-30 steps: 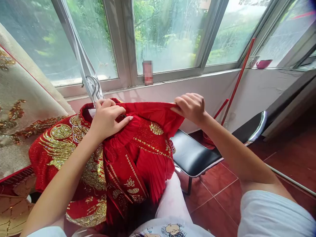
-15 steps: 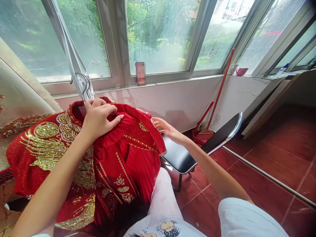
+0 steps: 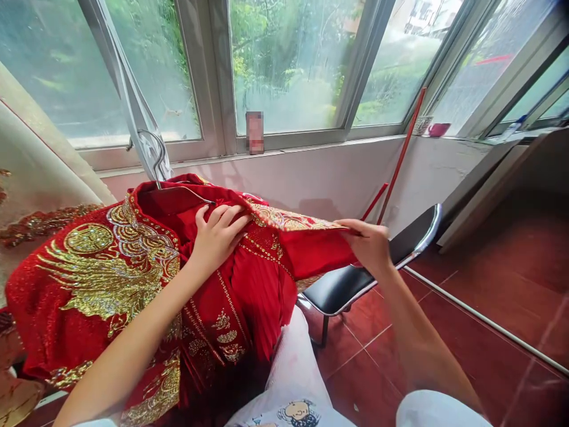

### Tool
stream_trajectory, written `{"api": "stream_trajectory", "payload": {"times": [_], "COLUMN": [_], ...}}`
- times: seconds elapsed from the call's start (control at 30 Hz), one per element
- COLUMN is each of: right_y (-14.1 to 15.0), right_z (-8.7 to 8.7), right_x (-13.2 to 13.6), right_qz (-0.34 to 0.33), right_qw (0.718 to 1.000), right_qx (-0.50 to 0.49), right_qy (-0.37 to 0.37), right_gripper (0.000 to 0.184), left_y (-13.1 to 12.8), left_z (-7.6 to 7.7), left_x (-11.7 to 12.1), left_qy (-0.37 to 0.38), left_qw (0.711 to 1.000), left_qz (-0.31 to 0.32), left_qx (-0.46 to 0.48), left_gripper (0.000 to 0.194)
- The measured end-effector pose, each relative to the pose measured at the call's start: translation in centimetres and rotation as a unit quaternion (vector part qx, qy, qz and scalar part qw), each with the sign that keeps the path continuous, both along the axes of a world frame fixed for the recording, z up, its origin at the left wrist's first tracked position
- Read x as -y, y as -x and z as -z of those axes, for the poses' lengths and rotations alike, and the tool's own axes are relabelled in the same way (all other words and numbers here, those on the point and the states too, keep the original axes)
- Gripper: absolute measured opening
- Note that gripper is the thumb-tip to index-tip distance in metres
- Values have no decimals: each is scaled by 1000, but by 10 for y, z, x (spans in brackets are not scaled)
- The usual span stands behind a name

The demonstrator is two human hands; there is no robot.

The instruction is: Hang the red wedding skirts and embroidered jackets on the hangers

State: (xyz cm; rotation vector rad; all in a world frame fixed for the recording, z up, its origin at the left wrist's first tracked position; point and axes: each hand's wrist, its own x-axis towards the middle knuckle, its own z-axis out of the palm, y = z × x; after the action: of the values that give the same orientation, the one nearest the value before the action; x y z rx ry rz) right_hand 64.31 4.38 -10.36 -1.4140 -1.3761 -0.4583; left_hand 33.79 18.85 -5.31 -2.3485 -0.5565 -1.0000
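Observation:
A red jacket (image 3: 89, 284) with gold and silver embroidery hangs on a metal hanger (image 3: 159, 160) at the left. Pleated red cloth (image 3: 262, 290) with beaded strips, perhaps a skirt, shows inside it. My left hand (image 3: 220, 237) lies on this inner cloth just under the hanger's bar, its fingers spread and bent. Off to the right, my right hand (image 3: 371, 243) pinches the edge of the jacket's front panel (image 3: 320, 252). That panel is stretched sideways, with its embroidered band along the top. Part of the hanger is hidden within the clothes.
White straps (image 3: 127, 89) run up from the hanger's hook. A black chair (image 3: 338, 290) stands behind the stretched panel. By the wall lean red-handled sticks (image 3: 402, 160). The windowsill holds a blurred box (image 3: 255, 133) and a pink cup (image 3: 439, 129). My knee (image 3: 288, 350) is below.
My right hand has taken the jacket's front edge and drawn it out to the right. My left hand has slid right and down from the hook, uncovering the collar and hanger.

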Motion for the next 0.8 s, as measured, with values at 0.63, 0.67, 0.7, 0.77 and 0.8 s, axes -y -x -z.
{"api": "stream_trajectory", "payload": {"times": [0.63,0.67,0.7,0.77,0.8], "right_y": [131,119,107,87,80], "right_z": [-4,-19,-38,-89,-119], "right_x": [-77,-76,-75,-75,-77], "right_qz": [-80,-84,-83,-68,-64], "right_qw": [996,993,989,986,989], "right_qx": [-42,-77,-101,-106,-89], "right_qy": [2,-38,-73,-109,-105], "right_gripper": [36,33,29,24,22], "left_y": [5,6,7,10,11], "left_z": [38,40,41,43,44], "left_x": [-12,-13,-13,-11,-8], "left_qy": [27,26,25,19,13], "left_qw": [997,997,996,995,995], "left_qz": [-65,-70,-76,-88,-93], "left_qx": [-18,-25,-31,-42,-46], "left_gripper": [48,50,51,53,53]}}
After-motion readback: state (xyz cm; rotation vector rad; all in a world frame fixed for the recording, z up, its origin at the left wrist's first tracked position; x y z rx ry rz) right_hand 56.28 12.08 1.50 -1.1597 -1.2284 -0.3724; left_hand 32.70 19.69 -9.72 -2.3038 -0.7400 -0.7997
